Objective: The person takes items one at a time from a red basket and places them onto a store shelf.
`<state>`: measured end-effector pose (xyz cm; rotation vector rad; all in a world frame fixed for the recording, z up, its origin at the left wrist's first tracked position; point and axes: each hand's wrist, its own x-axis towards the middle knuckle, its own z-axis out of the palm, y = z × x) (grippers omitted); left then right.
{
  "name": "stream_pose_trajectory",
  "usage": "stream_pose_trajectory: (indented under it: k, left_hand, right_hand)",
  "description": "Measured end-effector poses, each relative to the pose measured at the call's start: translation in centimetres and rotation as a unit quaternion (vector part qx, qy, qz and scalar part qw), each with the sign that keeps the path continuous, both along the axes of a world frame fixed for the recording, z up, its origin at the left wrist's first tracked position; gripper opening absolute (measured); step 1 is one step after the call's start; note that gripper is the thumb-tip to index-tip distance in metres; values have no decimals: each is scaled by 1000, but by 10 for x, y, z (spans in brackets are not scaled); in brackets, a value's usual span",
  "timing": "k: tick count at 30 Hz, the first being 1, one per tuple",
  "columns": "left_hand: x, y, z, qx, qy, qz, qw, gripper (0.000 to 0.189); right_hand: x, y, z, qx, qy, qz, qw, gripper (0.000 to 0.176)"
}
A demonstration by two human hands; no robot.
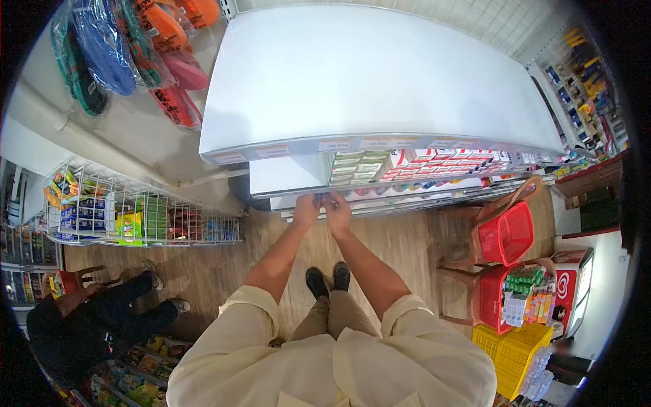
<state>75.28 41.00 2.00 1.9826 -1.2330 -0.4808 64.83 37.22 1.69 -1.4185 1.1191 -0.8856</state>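
Note:
My left hand (pixel 306 209) and my right hand (pixel 337 213) meet in front of the lower shelf, close to its front edge. The fingers of both are drawn together around something small and dark, too small and hidden to name. Just above them runs the edge of a white shelf (pixel 281 174) holding stacked green-and-white boxes (pixel 354 167) and red-and-white boxes (pixel 434 163). Small colourful items (pixel 420 186) line the level below, right of my hands.
A wide white top shelf (pixel 380 74) juts out above my hands. Wrapped flip-flops (pixel 102 41) hang at upper left, over a wire rack (pixel 156 210) of packets. Red baskets (pixel 507 234) on chairs and a yellow crate (pixel 512 349) stand right. Another person (pixel 88 325) is at lower left.

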Motion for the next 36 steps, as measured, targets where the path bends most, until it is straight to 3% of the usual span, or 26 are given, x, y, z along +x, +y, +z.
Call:
stream_pose_trajectory:
  k: [7, 9, 11, 13, 14, 16, 19, 21, 23, 26, 28, 31, 36]
  left_hand:
    - [-3, 0, -12, 22, -1, -1, 1000, 22]
    - [-10, 6, -12, 40, 51, 32, 997, 36]
    - [-21, 13, -9, 24, 79, 47, 995, 37]
    - [-27, 16, 1, 7, 107, 62, 992, 39]
    - [-29, 18, 7, -11, 134, 64, 989, 40]
    - [-27, 16, -3, -28, 161, 65, 984, 42]
    - [-21, 10, -15, -76, 96, 47, 991, 41]
    - [-17, 4, 2, 2, 152, 31, 988, 37]
    - [-15, -2, -9, 9, 116, 38, 993, 34]
    - [-11, -12, -24, 18, 68, 40, 997, 28]
    - [-9, -17, -18, 21, 57, 33, 998, 25]
    - [-8, -21, -18, 70, 93, 9, 993, 29]
    - [-9, -28, -23, 10, 95, 29, 995, 31]
  right_hand:
    - [-1, 2, -11, -6, 36, 3, 999, 36]
    - [0, 3, -17, 21, 31, 2, 999, 40]
    - [-2, 7, -21, 48, 26, 1, 999, 45]
    - [-4, 20, 37, 37, 13, 15, 999, 51]
    - [-4, 20, 32, 37, 12, 15, 999, 51]
    - [-3, 17, 12, 64, -74, 27, 995, 53]
    - [-2, 13, -16, 102, -65, 32, 992, 54]
    - [5, 5, -53, 76, -66, 19, 995, 54]
    - [10, 1, -57, 50, -65, 6, 997, 54]
    - [14, -6, -30, 79, -82, -14, 993, 47]
    - [12, -13, -34, 156, -67, 19, 985, 40]
    - [18, -13, -38, 106, -87, -6, 990, 37]
    - [16, -16, -16, 156, -59, -14, 986, 36]
